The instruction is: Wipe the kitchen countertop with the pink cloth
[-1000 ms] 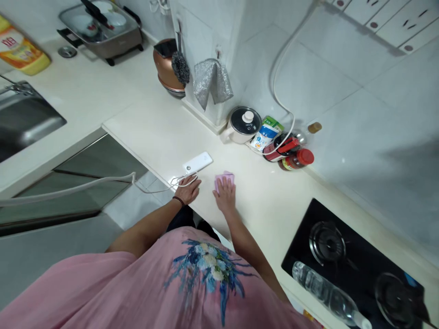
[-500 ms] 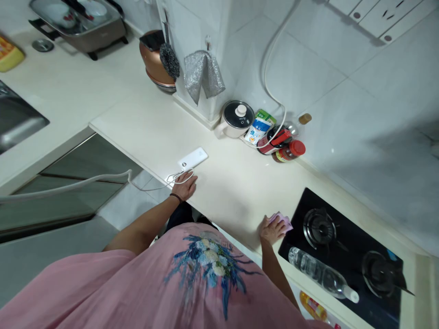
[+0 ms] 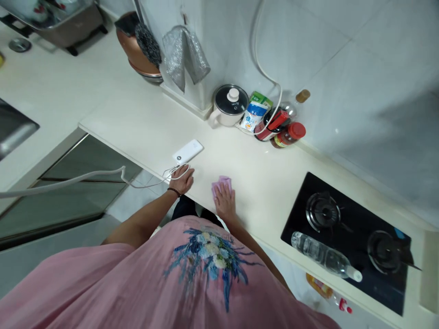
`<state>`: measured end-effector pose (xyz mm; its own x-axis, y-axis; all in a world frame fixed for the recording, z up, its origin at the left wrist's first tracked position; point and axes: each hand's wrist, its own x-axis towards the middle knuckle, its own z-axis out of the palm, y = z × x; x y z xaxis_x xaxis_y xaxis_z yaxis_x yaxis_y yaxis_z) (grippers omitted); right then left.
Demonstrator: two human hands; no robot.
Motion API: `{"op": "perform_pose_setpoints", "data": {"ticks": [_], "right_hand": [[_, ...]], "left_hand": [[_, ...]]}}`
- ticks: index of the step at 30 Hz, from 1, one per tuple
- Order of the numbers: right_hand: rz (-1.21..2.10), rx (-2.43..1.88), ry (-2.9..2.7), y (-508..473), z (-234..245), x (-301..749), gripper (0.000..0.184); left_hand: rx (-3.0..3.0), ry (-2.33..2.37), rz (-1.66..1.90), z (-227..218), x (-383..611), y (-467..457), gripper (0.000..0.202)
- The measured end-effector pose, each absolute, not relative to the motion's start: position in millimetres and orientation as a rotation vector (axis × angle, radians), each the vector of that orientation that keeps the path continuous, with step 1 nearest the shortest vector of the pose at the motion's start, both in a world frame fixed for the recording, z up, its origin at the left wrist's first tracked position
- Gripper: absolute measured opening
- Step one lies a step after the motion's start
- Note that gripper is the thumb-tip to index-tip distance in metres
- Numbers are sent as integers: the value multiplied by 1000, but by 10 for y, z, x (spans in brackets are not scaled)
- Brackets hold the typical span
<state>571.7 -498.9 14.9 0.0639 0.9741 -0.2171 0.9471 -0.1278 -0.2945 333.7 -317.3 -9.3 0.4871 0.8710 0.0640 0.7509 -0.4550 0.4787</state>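
My right hand (image 3: pixel 225 202) lies flat with fingers stretched out on a small pink cloth (image 3: pixel 221 183), pressing it onto the cream countertop (image 3: pixel 151 128) near its front edge. My left hand (image 3: pixel 182 178) rests on the counter edge just left of it, fingers curled loosely over a white cable (image 3: pixel 103 176). A white power bank (image 3: pixel 188 151) lies just beyond the left hand, with the cable running to it.
A black gas hob (image 3: pixel 346 237) with a clear water bottle (image 3: pixel 322 255) lying on it sits at right. A small white pot (image 3: pixel 228 107), a salt bag (image 3: pixel 253 117) and sauce bottles (image 3: pixel 286 135) stand along the tiled wall. A copper pot (image 3: pixel 137 50) and sink (image 3: pixel 12 130) are at left.
My right hand slid the pink cloth right to the hob's edge, then back left to beside my left hand. The left hand stayed by the cable. The view shifted right.
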Motion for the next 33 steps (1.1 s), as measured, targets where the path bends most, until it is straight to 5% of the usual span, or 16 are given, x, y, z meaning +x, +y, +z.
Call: {"op": "perform_pose_setpoints", "data": {"ticks": [8, 13, 17, 26, 33], "right_hand": [[326, -2953, -1138, -6895, 88, 6883, 70], [178, -3010, -844, -6996, 53, 6913, 71], [390, -2852, -1335, -6476, 54, 6537, 65], [737, -1717, -2448, -4669, 219, 5435, 56], [636, -1962, -2287, -4789, 183, 5799, 56]], "left_hand": [[2331, 1343, 434, -132, 3332, -3181, 48], [2330, 1347, 413, -91, 3348, -3185, 48], [2351, 1350, 412, -57, 3356, -3185, 46], [2351, 1357, 389, -51, 3355, -3183, 46], [2358, 1364, 372, -43, 3355, -3174, 45]]}}
